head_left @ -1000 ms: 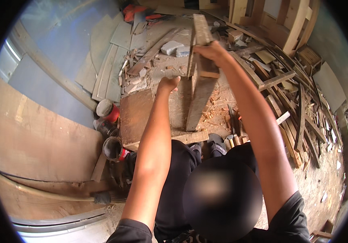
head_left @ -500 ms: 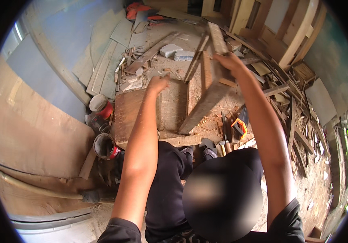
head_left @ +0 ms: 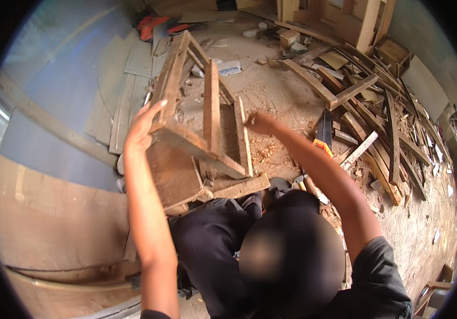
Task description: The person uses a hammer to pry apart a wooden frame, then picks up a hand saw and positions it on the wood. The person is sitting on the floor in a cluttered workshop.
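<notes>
A rough wooden frame point(head_left: 211, 106) of nailed beams and slats stands tilted over a brown wooden board point(head_left: 172, 170) in front of my knees. My left hand point(head_left: 142, 127) grips the frame at its left corner, with a finger stretched along the beam. At the frame's right side, my right hand point(head_left: 262, 123) is closed with its fingertips at the edge of a narrow slat point(head_left: 243, 138). A short wooden plank point(head_left: 242, 186) lies across the board's near end.
A handsaw point(head_left: 322, 135) with an orange-and-black handle rests right of the frame. Beyond it lies a heap of scrap timber point(head_left: 364, 106). Grey blocks point(head_left: 227, 68) sit behind the frame; sheet panels point(head_left: 79, 80) lean along the left wall. Wood shavings point(head_left: 263, 149) litter the floor.
The frame has swung leftward and turned, now tilting toward my left side. My left hand has moved onto its corner. My right hand has left the upper beam and come lower and left.
</notes>
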The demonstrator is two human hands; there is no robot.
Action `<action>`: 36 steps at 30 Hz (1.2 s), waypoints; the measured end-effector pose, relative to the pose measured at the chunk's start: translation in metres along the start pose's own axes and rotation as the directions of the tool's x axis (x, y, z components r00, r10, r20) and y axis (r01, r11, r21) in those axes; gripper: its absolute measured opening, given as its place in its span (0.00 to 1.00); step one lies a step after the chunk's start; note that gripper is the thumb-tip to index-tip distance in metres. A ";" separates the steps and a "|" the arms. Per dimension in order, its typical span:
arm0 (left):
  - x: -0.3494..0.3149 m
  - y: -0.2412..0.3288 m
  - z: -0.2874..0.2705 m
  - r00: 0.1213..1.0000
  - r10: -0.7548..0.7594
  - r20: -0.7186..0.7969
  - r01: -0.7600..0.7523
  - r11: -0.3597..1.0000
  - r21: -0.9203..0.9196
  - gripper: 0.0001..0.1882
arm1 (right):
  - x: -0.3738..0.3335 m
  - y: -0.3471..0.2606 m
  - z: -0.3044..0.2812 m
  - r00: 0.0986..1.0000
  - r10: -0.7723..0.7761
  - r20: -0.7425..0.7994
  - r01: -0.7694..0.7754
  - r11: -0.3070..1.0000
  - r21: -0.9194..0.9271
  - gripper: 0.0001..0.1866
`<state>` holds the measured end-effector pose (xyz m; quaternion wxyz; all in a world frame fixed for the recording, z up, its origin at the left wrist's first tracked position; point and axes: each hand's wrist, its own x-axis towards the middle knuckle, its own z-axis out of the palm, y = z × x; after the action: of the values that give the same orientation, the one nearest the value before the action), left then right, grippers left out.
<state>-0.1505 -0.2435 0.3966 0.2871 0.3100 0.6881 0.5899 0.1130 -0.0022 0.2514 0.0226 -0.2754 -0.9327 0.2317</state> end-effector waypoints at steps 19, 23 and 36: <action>0.001 0.060 0.052 1.000 0.002 0.024 -0.014 0.865 0.501 0.33 | 0.001 0.068 0.295 0.808 0.512 0.292 -0.556 0.496 0.667 0.43; 0.005 0.076 0.023 0.997 -0.051 -0.061 0.075 0.856 0.511 0.33 | -0.002 0.071 0.285 0.783 0.600 0.166 -0.346 0.197 0.917 0.34; 0.091 -0.107 0.060 0.956 -0.187 0.224 0.230 0.956 -0.184 0.32 | -0.117 0.228 0.130 0.431 0.840 -0.330 -0.522 0.530 0.668 0.36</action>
<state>-0.1722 -0.1479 0.2801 0.4482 0.2625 0.6185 0.5896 0.3043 0.0506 0.0441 0.2943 -0.6857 -0.5769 0.3322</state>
